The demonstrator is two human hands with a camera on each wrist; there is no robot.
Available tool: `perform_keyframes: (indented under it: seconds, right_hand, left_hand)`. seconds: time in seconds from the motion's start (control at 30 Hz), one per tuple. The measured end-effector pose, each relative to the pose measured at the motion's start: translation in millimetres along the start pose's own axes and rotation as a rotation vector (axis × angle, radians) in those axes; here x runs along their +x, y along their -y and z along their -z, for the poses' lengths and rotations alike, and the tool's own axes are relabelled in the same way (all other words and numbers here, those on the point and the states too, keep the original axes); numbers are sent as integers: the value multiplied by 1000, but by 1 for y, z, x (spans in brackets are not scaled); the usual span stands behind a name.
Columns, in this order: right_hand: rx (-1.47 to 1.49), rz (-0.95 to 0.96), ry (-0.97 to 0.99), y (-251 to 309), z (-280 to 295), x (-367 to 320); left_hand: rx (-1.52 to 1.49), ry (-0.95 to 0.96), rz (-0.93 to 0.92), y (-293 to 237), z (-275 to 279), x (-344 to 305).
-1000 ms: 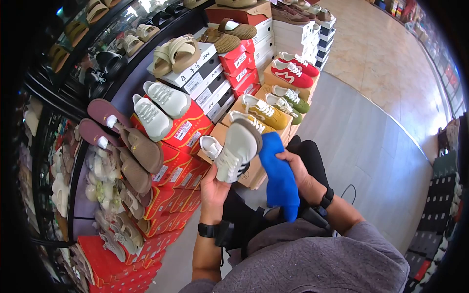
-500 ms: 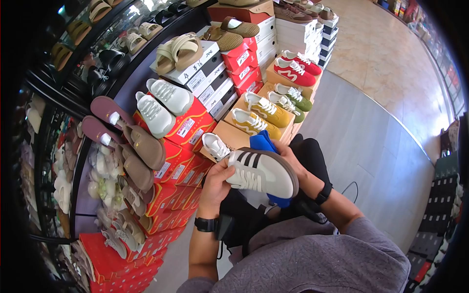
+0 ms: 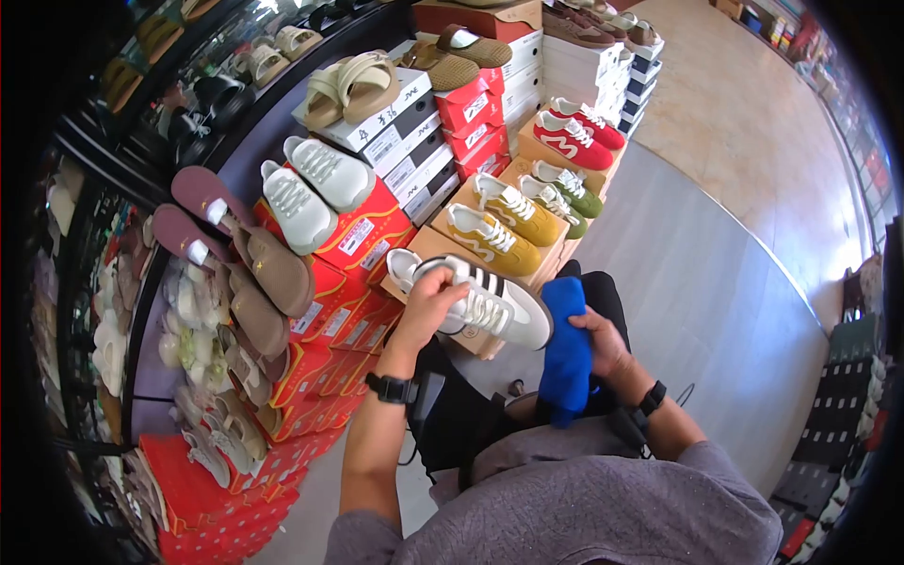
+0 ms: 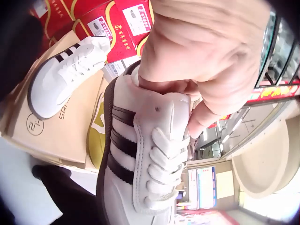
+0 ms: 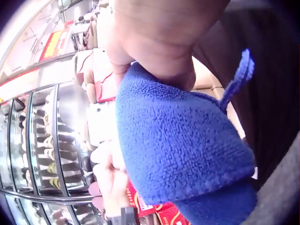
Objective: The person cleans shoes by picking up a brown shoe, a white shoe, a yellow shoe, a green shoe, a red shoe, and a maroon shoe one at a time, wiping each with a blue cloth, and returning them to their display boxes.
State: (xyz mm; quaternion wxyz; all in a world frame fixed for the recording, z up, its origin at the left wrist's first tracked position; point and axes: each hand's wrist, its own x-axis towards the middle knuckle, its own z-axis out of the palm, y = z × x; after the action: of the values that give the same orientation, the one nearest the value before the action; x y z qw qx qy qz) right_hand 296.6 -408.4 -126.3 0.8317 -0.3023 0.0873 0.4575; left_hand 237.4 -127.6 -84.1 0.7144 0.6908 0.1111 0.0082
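We count one blue cloth [image 3: 565,344]. To its left we have two striped white sneakers [image 3: 504,315], one nearer it and one farther. Beyond the cloth we count two yellow sneakers [image 3: 494,243], two green sneakers [image 3: 586,201] and two red sneakers [image 3: 579,151]. Beyond it and to its left, we find two plain white sneakers [image 3: 353,179], two beige sandals [image 3: 367,89] and two brown woven shoes [image 3: 482,49].

Head view bright, fisheye-bent, corners black; pale sheen on floor [image 3: 753,151] toward right. Left wrist view: lower right blown out. Right wrist view: shelves [image 5: 56,200] hazy, blue cloth [image 5: 183,136] crisp.
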Motion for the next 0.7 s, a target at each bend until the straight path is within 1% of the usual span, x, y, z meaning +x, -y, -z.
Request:
perform_keyframes:
  seconds: [0.03,0.07,0.13,0.2,0.27,0.3,0.37,0.4,0.47,0.53,0.6,0.63,0.7]
  right_hand:
    - [-87,1,-97,-9,1,5]
    - [-130,11,-169,-15,-6,9]
    - [-139,22,-225,-30,0,31]
    - [-123,57,-296,-41,2,55]
    - [-162,153,-384,-48,0,77]
    - [-177,147,-380,-51,0,86]
    - [-398,279,-400,-56,-1,100]
    - [-410,274,-399,-59,-1,106]
    - [-562,303,-370,-64,1,117]
    - [-607,321,-374,-67,6,127]
    - [-715,357,-391,-70,14,137]
    - [-718,353,-390,-71,18,141]
    - [-917,401,-363,-70,20,145]
  left_hand:
    - [134,-1,-36,6,1,11]
    - [124,-12,-35,11,1,21]
    - [322,-58,-58,18,3,42]
    - [360,-99,-40,27,9,61]
    - [398,-149,-19,33,17,76]
    - [438,-165,-19,36,21,82]
    - [498,-178,-7,44,30,94]
    - [488,-187,-5,50,33,99]
    - [601,-222,24,59,39,108]
    - [578,-223,21,66,42,110]
    - [579,-238,63,71,45,111]
    - [576,-241,66,74,46,112]
    - [636,-294,27,79,46,113]
